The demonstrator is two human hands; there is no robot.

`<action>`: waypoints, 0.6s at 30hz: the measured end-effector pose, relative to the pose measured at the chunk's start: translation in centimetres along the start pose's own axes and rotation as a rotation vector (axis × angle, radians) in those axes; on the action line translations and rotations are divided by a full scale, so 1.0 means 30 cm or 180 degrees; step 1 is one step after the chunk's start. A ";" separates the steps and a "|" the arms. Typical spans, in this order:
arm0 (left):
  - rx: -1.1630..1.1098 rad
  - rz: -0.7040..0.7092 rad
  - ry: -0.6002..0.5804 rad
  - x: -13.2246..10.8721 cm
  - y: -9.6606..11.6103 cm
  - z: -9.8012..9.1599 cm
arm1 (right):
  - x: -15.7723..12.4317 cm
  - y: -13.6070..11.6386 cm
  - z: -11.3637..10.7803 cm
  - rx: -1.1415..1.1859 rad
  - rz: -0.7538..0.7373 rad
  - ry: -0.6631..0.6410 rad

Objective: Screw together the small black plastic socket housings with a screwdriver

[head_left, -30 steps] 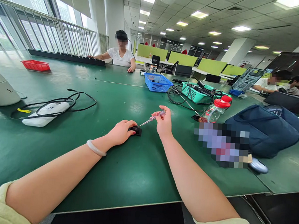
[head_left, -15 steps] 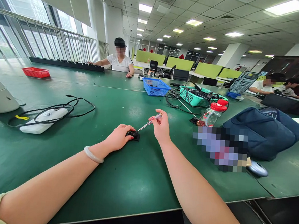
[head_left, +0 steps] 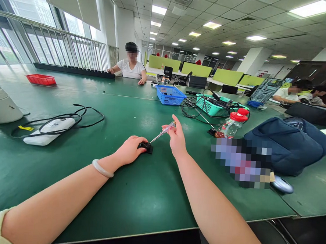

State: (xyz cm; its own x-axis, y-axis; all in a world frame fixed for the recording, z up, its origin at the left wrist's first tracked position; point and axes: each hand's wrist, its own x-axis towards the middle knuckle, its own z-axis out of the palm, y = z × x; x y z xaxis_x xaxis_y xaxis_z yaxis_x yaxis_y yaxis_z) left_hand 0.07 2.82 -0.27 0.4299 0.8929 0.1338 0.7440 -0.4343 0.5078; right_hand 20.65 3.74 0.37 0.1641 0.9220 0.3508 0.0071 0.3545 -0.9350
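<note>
My left hand [head_left: 130,148] presses a small black part [head_left: 147,148] down on the green table [head_left: 136,194], fingers curled over its left side. My right hand [head_left: 176,138] grips a thin screwdriver [head_left: 162,132] with a clear, reddish handle. The shaft slants down to the left and its tip meets the top of the black part. A pale bangle sits on my left wrist.
A white device with a black cable [head_left: 50,129] lies at left, a white appliance [head_left: 0,104] beyond it. A blue basket [head_left: 170,93], a teal basket of cables [head_left: 218,103], a red-capped bottle [head_left: 231,125] and a dark blue bag [head_left: 287,140] stand to the right. People sit across and at far right.
My right hand's fingers have shifted on the screwdriver handle, the forefinger now stretched out. The view tilted slightly. My left hand stays on the black part.
</note>
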 end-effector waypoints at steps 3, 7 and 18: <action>-0.0013 -0.0011 -0.0002 -0.001 -0.001 0.001 | -0.001 -0.007 -0.002 -0.0037 -0.0005 0.0110; -0.0019 -0.0035 -0.0036 -0.002 0.003 0.001 | 0.002 -0.001 0.001 0.0148 0.0003 0.0237; -0.0015 0.0079 0.0024 -0.002 -0.002 0.003 | 0.002 0.024 0.004 -0.0031 -0.0055 0.0335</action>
State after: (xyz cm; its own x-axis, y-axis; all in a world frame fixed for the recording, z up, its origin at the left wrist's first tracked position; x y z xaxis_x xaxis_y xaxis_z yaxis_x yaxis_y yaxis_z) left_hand 0.04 2.80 -0.38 0.4442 0.8828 0.1527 0.7308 -0.4557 0.5082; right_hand 20.54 4.07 -0.26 0.2665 0.8940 0.3601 0.0203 0.3683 -0.9295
